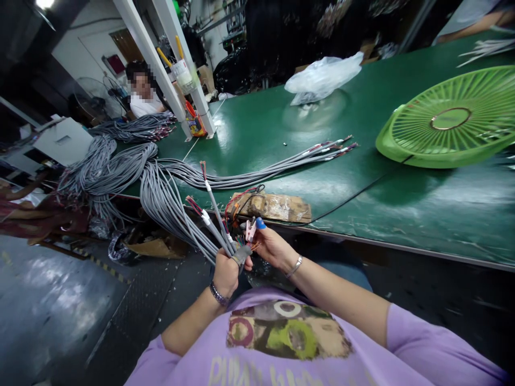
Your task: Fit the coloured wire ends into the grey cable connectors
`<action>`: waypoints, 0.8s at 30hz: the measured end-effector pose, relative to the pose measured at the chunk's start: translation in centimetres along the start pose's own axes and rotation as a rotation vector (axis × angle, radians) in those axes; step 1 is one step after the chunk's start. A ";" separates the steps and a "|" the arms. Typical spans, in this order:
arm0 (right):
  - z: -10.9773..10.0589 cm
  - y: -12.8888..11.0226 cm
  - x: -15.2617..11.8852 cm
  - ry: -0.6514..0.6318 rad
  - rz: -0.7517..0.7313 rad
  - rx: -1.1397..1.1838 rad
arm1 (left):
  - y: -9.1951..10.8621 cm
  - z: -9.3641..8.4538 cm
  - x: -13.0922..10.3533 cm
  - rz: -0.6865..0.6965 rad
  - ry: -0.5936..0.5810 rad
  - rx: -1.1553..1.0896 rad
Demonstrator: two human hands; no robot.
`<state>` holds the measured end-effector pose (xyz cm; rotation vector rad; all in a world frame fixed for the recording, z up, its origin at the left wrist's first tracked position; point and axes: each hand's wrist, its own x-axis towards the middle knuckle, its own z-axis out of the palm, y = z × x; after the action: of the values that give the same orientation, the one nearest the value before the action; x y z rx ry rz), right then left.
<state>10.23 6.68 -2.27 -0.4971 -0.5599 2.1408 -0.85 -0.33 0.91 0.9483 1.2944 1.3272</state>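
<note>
Several grey multi-core cables (pixel 219 236) are gripped in my left hand (pixel 226 272), their stripped ends fanning upward with red and dark wires and white sleeves showing. One cable end is bent to the right, with thin coloured wires (pixel 241 240) and bare copper strands spread out. My right hand (pixel 276 247), with a blue cover on the thumb, is closed beside these strands. A small pink clip (pixel 250 231) sits against the thumb and appears pinched there; the fingers behind it are partly hidden.
A wooden block (pixel 281 206) with red and black leads lies at the table (pixel 346 203) edge. Long cable bundles (pixel 116 166) drape off the left side. Behind are a green fan (pixel 450 118), a plastic bag (pixel 324 78) and posts with tool holders (pixel 195 126). Another person (pixel 145 102) sits beyond.
</note>
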 end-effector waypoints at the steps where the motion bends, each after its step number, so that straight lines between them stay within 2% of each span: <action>1: 0.1 -0.1 -0.2 0.017 0.011 0.020 | 0.0 -0.1 -0.1 0.004 0.002 0.000; 5: 0.3 -0.7 -0.8 0.025 0.094 0.047 | -0.1 -0.5 -0.7 0.025 0.012 -0.025; 7: 0.4 -0.8 -1.0 0.017 0.088 0.034 | -0.3 -0.7 -1.0 0.035 0.029 -0.048; 11: 0.6 -0.8 -1.1 0.046 -0.016 -0.007 | -0.4 -0.6 -1.1 0.058 0.061 -0.057; 14: 0.5 -0.6 -1.1 0.064 -0.040 -0.044 | -0.3 -0.1 -0.7 0.064 0.076 -0.047; 19: 0.0 -0.2 -1.0 0.159 -0.220 -0.270 | 0.1 0.5 -0.4 0.057 0.097 -0.025; 21: 0.0 -0.2 -0.8 0.122 -0.189 -0.257 | 0.2 0.6 -0.4 0.049 0.099 0.000; 24: 0.2 -0.3 -0.4 0.049 -0.072 -0.084 | 0.2 0.7 -0.4 0.039 0.101 0.017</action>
<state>10.54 6.46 -1.84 -0.5661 -0.6331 2.0379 -0.12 -0.57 1.20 0.9321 1.3720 1.4113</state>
